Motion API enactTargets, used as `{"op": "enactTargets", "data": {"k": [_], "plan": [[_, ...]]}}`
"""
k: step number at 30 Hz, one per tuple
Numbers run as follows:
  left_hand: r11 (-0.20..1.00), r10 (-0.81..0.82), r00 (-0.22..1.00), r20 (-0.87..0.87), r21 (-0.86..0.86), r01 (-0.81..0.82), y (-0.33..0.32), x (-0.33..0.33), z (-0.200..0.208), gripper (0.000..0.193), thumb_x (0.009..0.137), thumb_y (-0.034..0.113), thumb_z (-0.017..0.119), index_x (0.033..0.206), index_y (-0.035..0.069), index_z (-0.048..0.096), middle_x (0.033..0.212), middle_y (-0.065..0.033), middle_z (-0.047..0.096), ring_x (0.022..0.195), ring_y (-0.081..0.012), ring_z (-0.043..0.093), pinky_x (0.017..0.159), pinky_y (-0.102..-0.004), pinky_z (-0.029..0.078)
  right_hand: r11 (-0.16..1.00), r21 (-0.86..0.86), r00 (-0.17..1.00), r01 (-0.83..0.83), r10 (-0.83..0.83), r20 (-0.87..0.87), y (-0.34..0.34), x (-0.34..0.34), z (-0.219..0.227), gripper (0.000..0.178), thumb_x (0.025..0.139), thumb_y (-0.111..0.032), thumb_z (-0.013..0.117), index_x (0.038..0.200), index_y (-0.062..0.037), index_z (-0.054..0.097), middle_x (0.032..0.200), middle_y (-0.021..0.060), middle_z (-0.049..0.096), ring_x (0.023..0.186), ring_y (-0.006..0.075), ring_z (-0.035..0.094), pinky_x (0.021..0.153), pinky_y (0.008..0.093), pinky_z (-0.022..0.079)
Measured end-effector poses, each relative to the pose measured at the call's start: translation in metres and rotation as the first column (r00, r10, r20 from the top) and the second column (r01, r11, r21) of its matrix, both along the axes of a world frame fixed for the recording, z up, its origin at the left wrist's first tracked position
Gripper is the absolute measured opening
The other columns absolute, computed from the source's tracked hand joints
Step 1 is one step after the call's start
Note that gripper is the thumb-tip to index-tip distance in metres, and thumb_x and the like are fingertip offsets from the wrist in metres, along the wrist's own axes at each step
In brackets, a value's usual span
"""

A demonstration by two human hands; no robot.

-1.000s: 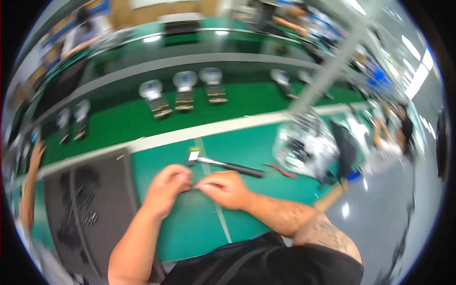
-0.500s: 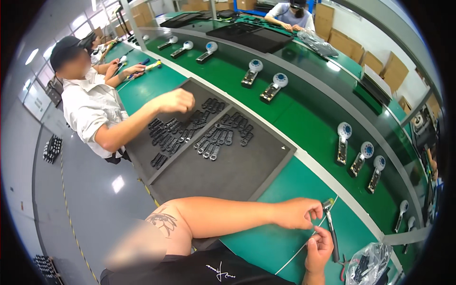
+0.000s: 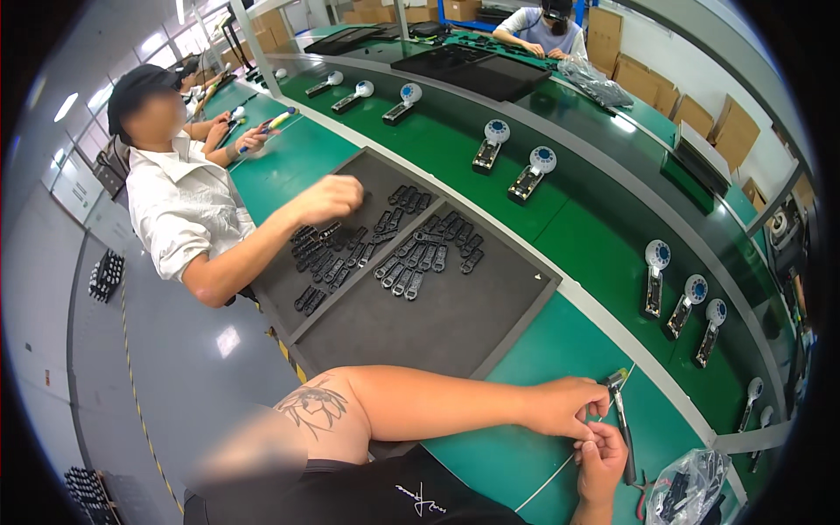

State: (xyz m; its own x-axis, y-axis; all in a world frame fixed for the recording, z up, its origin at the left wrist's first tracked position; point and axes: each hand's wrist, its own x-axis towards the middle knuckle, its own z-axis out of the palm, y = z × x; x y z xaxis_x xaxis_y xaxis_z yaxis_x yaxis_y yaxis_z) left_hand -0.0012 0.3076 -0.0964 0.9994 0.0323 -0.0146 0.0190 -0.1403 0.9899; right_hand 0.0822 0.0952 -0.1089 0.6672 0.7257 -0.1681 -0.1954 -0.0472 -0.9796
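Observation:
My left hand (image 3: 567, 408) reaches across from the left, fingers bent into a pinch. Just below it, my right hand (image 3: 603, 460) is raised with thumb and fingers curled together. The fingertips of both hands meet or nearly meet; anything between them is too small to make out. A thin whitish cord or rod (image 3: 544, 486) runs slantwise over the green table (image 3: 490, 455), passing behind my hands. To their right lies a tool with a metal head and black handle (image 3: 625, 430). Red-handled pliers (image 3: 641, 499) lie partly hidden beside a clear plastic bag (image 3: 687, 486) of dark parts.
A dark divided tray (image 3: 420, 337) holds several black handle-shaped parts (image 3: 402, 282). A green conveyor (image 3: 569, 236) beyond carries several round-headed devices with open housings (image 3: 531, 177). On the left, a co-worker in white (image 3: 179, 188) holds an arm over the tray.
My hands have come closer, fingertips now meeting or nearly so. The devices on the conveyor have shifted slightly rightward against the table. The whole view has also moved a little.

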Motion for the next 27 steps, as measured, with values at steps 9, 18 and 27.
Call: {"op": "enactTargets", "data": {"k": [9, 18, 27], "plan": [[1.000, -0.002, 1.000, 0.027, -0.024, 0.003, 0.008, -0.005, -0.004, 0.036, 0.082, 0.010, 0.082, 0.112, 0.006, 0.063, 0.106, -0.0090, 0.062, 0.083, -0.0197, 0.061, 0.073, -0.0334, 0.052, 0.991, 0.123, 0.959, 0.053, -0.016, -0.284, 0.009, -0.002, -0.002, 0.022, 0.085, 0.009, 0.064, 0.106, 0.0034, 0.063, 0.081, 0.0126, 0.070, 0.064, 0.0125, 0.062, 0.058, 0.0192, 0.049], [1.000, -0.004, 1.000, 0.025, 0.008, 0.004, 0.025, -0.009, -0.004, 0.035, 0.082, 0.008, 0.082, 0.112, 0.006, 0.064, 0.108, -0.0087, 0.064, 0.088, -0.0218, 0.061, 0.077, -0.0351, 0.053, 0.997, 0.070, 0.976, 0.033, -0.017, -0.215, 0.019, -0.002, -0.010, 0.023, 0.082, 0.012, 0.066, 0.103, 0.0025, 0.061, 0.083, 0.0127, 0.068, 0.068, 0.0144, 0.064, 0.061, 0.0206, 0.051], [0.997, -0.029, 1.000, 0.009, 0.075, 0.028, 0.015, 0.002, -0.018, 0.034, 0.083, 0.006, 0.080, 0.113, 0.007, 0.063, 0.108, -0.0101, 0.064, 0.089, -0.0240, 0.062, 0.079, -0.0371, 0.054, 0.970, 0.225, 0.963, 0.089, -0.026, -0.268, 0.027, -0.002, -0.008, 0.030, 0.083, 0.009, 0.073, 0.106, -0.0021, 0.057, 0.102, 0.0118, 0.063, 0.085, 0.0183, 0.063, 0.078, 0.0266, 0.053]]}}
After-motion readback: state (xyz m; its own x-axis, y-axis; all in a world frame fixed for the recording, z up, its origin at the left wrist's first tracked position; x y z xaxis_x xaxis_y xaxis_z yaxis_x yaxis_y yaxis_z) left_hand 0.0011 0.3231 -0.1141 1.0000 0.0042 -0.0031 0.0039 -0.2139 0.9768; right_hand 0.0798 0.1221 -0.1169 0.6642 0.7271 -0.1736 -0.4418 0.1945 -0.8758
